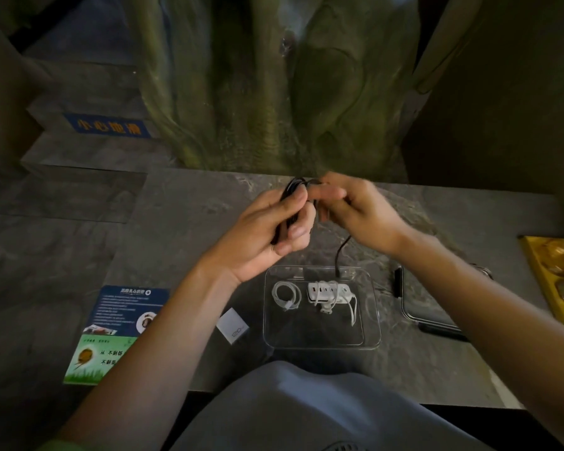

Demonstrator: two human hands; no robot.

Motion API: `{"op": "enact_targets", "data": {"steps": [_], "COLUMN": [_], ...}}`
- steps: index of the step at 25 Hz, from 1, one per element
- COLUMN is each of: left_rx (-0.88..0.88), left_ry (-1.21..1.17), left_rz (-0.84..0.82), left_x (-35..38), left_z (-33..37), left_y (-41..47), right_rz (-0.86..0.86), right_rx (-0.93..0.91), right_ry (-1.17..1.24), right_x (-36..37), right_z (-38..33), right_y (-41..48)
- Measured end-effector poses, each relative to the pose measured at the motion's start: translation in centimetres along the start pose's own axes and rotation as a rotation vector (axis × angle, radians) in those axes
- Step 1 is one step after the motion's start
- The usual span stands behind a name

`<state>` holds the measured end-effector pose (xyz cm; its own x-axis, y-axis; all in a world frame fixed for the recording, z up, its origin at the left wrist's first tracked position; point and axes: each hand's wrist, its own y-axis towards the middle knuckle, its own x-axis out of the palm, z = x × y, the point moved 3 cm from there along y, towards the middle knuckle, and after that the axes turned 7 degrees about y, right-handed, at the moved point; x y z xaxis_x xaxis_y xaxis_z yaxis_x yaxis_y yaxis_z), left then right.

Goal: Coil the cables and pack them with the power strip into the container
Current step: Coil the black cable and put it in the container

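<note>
a view from above of a person's two bare hands working over a dark, stone-patterned table (183,222). the left hand (267,229) is gripping a bundle of black cable (288,192), with its fingers curling round the loops and the thumb lying along the top. the right hand (355,213), slightly blurred, is meeting it at the top of the bundle, its fingers curling in and pinching a strand of the same cable. both hands are hovering above the table, just beyond the container. a loose tail of the black cable is hanging down from under the right hand, its end dipping over the far edge of the container.

the clear plastic container (373,323) is sitting open on the table below the hands. inside it, a white cable (285,294) is lying coiled on the left, and a white power strip (328,291) with its own cord wrapped round it is lying just beside it on the right.

a small white charger block (232,325) is lying on the table just left of the container. a printed leaflet (121,320) is lying further left. a flat clear lid (420,304) is resting to the right of the container, and a gold tray (541,275) is showing at the right edge.
</note>
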<state>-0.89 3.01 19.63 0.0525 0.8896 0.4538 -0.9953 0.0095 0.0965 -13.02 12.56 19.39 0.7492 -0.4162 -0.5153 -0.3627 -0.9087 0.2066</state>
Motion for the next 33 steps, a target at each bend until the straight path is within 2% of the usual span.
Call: {"op": "enact_targets", "data": {"steps": [2, 4, 8, 12, 14, 16, 20, 22, 26, 30, 33], "left_rx": [0.079, 0.145, 0.18, 0.064, -0.01, -0.053, -0.237, -0.311, -0.253, -0.206, -0.177], "left_ry": [0.004, 0.064, 0.458, 1.074, 1.174, 1.172, 1.009, 0.826, 0.279, -0.318, -0.598], "left_rz": [0.093, 0.195, 0.375, 0.321, 0.295, 0.245, 0.006, -0.034, -0.027, -0.057, -0.139], "left_x": [0.0, -0.2, -1.6, -2.1, -2.5, -3.1, -3.1, -2.4, -1.0, -1.0, -0.7], "left_z": [-0.1, -0.4, -1.4, -2.2, -2.5, -2.5, -2.4, -2.6, -2.1, -1.9, -2.1], "left_y": [0.3, 0.7, 1.4, 1.4, 1.6, 1.4, 0.5, 0.0, -0.3, -0.8, -1.2], "right_rz": [-0.027, -0.135, -0.286, -0.304, -0.341, -0.332, -0.206, -0.153, -0.013, 0.043, 0.124], "right_rx": [0.101, 0.188, 0.201, 0.187, 0.172, 0.158, 0.081, 0.03, -0.075, -0.067, -0.043], "right_ry": [0.001, -0.058, -0.148, -0.305, -0.417, -0.485, -0.485, -0.411, -0.269, -0.229, -0.284], "right_x": [2.0, 3.8, 4.9, 3.6, 2.5, 1.1, -2.0, -3.0, -2.9, -1.7, -0.6], "right_z": [0.8, 1.1, 0.6, 0.6, 0.5, 0.1, -1.1, -1.3, -0.7, 0.0, 0.1], "right_y": [-0.3, -0.8, -1.4, -1.3, -1.5, -1.6, -1.0, -0.5, -0.1, -0.3, -0.7]}}
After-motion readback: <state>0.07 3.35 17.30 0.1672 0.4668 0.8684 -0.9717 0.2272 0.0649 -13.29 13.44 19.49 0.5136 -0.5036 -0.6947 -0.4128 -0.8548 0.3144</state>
